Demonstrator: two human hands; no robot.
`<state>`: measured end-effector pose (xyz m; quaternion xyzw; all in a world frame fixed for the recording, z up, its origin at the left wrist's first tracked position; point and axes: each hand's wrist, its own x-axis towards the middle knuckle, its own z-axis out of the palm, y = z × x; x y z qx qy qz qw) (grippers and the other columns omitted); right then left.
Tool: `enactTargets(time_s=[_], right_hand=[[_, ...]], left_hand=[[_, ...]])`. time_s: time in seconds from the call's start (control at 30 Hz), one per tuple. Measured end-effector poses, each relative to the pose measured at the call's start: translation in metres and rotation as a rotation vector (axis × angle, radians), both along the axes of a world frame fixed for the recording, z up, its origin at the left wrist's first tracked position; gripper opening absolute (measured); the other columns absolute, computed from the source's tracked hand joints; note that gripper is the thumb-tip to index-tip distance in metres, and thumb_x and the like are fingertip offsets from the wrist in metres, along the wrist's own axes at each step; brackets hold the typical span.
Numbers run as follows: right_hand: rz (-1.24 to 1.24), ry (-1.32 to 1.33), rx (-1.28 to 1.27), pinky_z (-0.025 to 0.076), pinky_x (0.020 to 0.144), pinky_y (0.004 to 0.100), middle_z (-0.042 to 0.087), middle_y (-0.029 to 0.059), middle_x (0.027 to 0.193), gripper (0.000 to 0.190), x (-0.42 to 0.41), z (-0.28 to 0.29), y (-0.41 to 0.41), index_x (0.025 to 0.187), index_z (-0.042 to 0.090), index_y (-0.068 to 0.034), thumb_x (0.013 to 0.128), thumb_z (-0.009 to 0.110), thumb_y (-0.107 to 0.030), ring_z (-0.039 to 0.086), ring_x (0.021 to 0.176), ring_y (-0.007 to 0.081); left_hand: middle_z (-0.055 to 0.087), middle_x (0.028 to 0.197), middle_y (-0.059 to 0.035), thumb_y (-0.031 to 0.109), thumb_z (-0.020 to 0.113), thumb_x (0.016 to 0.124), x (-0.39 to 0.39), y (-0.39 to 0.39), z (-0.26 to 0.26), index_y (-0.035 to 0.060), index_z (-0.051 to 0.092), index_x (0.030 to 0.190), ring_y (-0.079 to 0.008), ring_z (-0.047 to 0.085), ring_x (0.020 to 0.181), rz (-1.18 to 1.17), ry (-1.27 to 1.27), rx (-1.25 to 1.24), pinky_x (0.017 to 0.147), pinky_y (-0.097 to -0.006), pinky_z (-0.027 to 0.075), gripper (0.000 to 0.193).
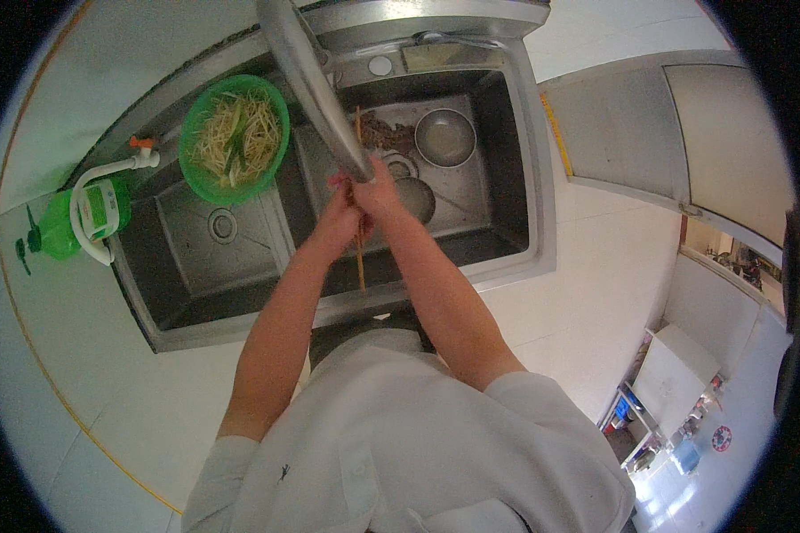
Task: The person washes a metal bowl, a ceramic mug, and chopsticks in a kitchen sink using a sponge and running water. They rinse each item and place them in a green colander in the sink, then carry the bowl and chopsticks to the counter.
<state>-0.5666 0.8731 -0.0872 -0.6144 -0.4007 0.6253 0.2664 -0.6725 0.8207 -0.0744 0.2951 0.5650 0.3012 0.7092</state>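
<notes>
Over the right basin of a steel double sink [543,233], my left hand [342,210] and my right hand [377,190] meet just under the end of a thick metal faucet pipe [307,86]. A thin pair of sticks, apparently chopsticks [361,266], passes between my hands, gripped there; which fingers close on it is partly hidden. Below them in the basin lie a metal bowl [445,137], a second round bowl [415,201] partly behind my right wrist, and a heap of brown food pieces [387,133]. A round drain part shows beside the bowls.
A green plastic basket [190,170] of bean sprouts and green stalks rests over the left basin. Left of the sink stand a green detergent bottle [60,226] and a white curved pipe [80,193] with an orange-handled valve [142,142]. A steel cabinet [613,126] is at right.
</notes>
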Motion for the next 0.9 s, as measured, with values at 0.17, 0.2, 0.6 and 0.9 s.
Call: enactTargets(time_s=[0.17,0.2,0.6,0.9], right_hand=[[-0.513,0.251,0.023,0.049,0.079,0.0457,0.067,0.0181,0.099,0.035,0.067,-0.041,-0.003,0.110,0.055,-0.002,0.094,0.052,-0.033,0.064,0.091,0.0370],[-0.309,-0.010,0.075,0.049,0.079,0.0456,0.067,0.0181,0.100,0.036,0.078,-0.053,-0.014,0.112,0.055,-0.003,0.093,0.052,-0.033,0.064,0.092,0.0375],[0.952,-1.018,0.082,0.053,0.081,0.0437,0.070,0.0129,0.105,0.026,0.062,-0.136,-0.091,0.107,0.067,-0.010,0.083,0.062,-0.020,0.069,0.093,0.0295],[0.486,-0.582,0.076,0.052,0.079,0.0492,0.068,0.0208,0.100,0.027,0.054,-0.100,-0.049,0.107,0.064,-0.004,0.088,0.057,-0.022,0.067,0.093,0.0356]], left_hand=[[0.059,0.076,-0.0062,0.024,0.049,0.097,0.040,0.064,-0.044,0.0058,0.058,0.109,-0.0172,0.059,0.064,-0.157,0.232,-0.056,0.055,-0.0342,0.048,0.024],[0.061,0.076,-0.0071,0.025,0.049,0.097,0.045,0.072,-0.049,0.0060,0.058,0.111,-0.0179,0.060,0.064,-0.159,0.200,-0.006,0.054,-0.0337,0.049,0.025],[0.065,0.082,-0.0095,0.026,0.060,0.096,0.031,0.074,-0.018,0.0057,0.056,0.116,-0.0208,0.067,0.071,0.006,-0.062,-0.288,0.056,-0.0307,0.053,0.029],[0.065,0.091,-0.0105,0.031,0.060,0.094,0.048,0.111,-0.012,0.0076,0.062,0.108,-0.0187,0.063,0.069,-0.193,0.198,-0.083,0.057,-0.0298,0.052,0.027]])
